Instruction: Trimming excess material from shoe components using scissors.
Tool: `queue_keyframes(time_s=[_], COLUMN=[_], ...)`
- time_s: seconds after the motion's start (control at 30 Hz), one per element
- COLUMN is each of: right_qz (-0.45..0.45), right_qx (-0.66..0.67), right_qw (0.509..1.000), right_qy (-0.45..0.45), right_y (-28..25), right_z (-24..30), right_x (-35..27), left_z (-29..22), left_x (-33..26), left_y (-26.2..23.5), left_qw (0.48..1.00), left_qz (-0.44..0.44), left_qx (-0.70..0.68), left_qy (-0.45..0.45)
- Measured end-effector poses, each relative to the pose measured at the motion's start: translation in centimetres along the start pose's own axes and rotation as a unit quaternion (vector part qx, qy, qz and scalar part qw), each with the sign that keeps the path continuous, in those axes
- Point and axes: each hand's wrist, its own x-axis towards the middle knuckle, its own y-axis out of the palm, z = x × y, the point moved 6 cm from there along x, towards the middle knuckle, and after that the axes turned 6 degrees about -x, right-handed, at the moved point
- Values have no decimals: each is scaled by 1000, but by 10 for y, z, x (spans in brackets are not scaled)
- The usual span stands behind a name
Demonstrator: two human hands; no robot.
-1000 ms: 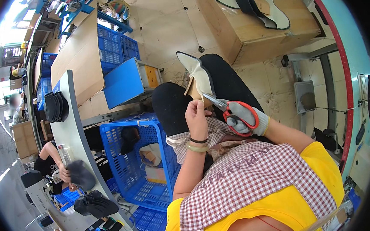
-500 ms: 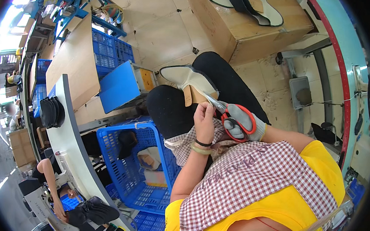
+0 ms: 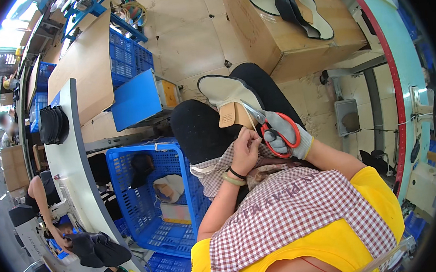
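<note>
2 hands meet over the person's lap near the middle of the view. The right hand (image 3: 286,134), in a grey knit glove, is closed through the red loops of a pair of scissors (image 3: 270,130), whose metal blades point toward 10 o'clock and end against the tan heel patch of a shoe upper (image 3: 228,97). That upper, cream inside with a dark edge, lies across the black-trousered knees (image 3: 202,129), its toe toward 11 o'clock. The left hand (image 3: 245,152) is bare, with bands at the wrist; its fingers are curled and pinched together just at 7 o'clock of the upper's heel, close beside the scissor handles, but whether they nip a thread or an edge is too small to tell. A checked apron (image 3: 293,206) over a yellow shirt fills the lower part of the view. At 9 o'clock of the lap stands a blue plastic crate (image 3: 131,192) with a few shoe parts in it. Toward 12 o'clock a cardboard box (image 3: 297,39) carries 2 more dark-rimmed uppers (image 3: 302,9). Far out at 8 o'clock another person's arm (image 3: 43,204) reaches over a pale curved bench (image 3: 72,141), well apart from the hands.
</note>
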Motion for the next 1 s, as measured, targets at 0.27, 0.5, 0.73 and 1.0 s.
queue_keyframes(time_s=[0.27,0.5,0.73,1.0], right_qz=[68,64,60,92], right_qx=[14,-13,-72,-42], right_qw=[997,997,994,994], right_qy=[-24,-49,-60,-34], right_y=[-15,-9,-6,-7], right_z=[-6,-10,-8,-7], right_x=[-18,-16,-14,-11], left_z=[-12,-11,-52,-43], left_x=[1,-9,-25,25], left_y=[-29,-28,-35,-38], left_qw=[977,982,976,969], left_qz=[128,167,-48,-180], left_qx=[130,92,172,160], left_qy=[115,8,127,52])
